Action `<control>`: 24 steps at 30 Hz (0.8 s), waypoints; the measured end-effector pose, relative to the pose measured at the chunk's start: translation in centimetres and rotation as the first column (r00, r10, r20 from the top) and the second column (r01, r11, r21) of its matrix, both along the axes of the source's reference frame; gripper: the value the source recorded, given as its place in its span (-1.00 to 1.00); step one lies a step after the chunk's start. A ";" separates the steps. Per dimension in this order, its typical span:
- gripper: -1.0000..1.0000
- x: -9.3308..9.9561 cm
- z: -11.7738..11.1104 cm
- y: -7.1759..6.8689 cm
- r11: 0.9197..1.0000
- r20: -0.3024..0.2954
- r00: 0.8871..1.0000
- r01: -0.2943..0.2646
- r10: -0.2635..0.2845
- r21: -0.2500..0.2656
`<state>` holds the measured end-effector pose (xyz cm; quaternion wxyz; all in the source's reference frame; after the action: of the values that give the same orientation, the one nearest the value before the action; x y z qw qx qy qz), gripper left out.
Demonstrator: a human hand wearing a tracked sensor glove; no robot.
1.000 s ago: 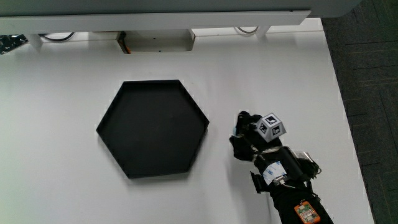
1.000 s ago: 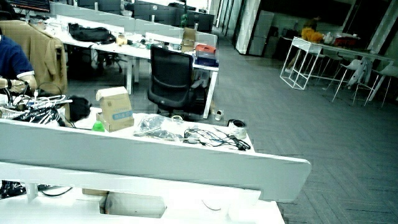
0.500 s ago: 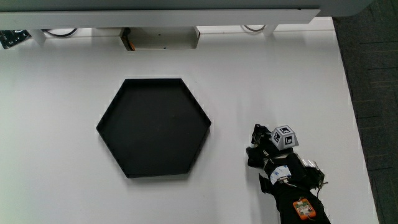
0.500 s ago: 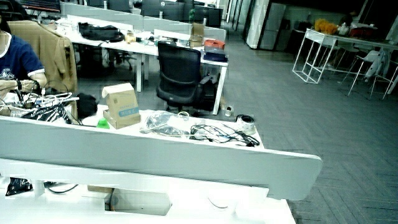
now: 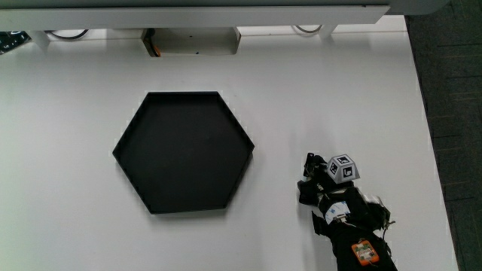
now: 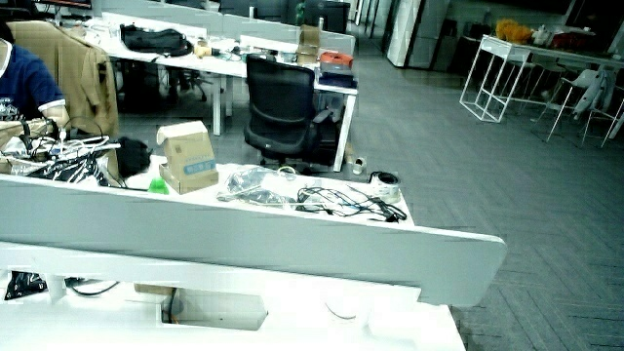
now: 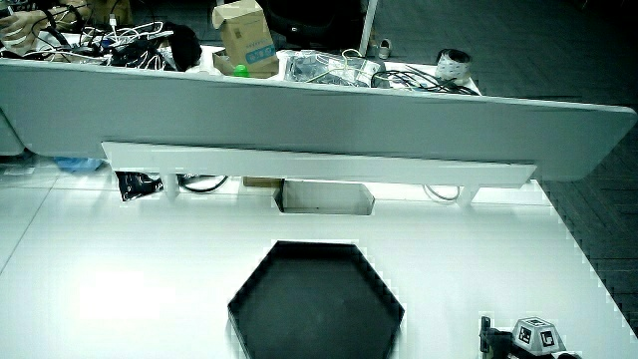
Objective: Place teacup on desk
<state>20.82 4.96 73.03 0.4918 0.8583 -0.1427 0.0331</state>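
No teacup shows in any view. The hand (image 5: pixel 325 184), in a black glove with a patterned cube (image 5: pixel 343 168) on its back, rests low over the white table (image 5: pixel 339 90). It is beside the black hexagonal tray (image 5: pixel 184 95) and nearer to the person than the tray's middle. Nothing is seen in the hand. In a side view only the cube (image 7: pixel 536 337) and a bit of the hand (image 7: pixel 485 335) show, beside the tray (image 7: pixel 317 244). The tray has nothing in it.
A low grey partition (image 7: pixel 299 110) (image 6: pixel 244 229) closes the table farthest from the person. A white cable box (image 5: pixel 192 41) and round cable openings (image 5: pixel 307 30) lie along it. The table's edge (image 5: pixel 425 128) runs close to the hand.
From one second ago to half a second ago, the hand drew away from the tray and nearer to the person. Since then it has barely moved.
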 end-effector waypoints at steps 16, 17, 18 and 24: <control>-0.74 1.8 1.0 1.0 0.990 0.060 0.988 -0.139 0.141 -0.035; -0.77 2.0 0.9 1.1 0.988 0.070 0.986 -0.149 0.152 -0.041; -0.81 2.1 0.8 1.2 0.986 0.079 0.984 -0.159 0.162 -0.047; -1.00 3.6 1.4 2.3 0.979 0.084 0.975 -0.205 0.205 -0.005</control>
<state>24.42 7.30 74.45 0.4778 0.8672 -0.0741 0.1194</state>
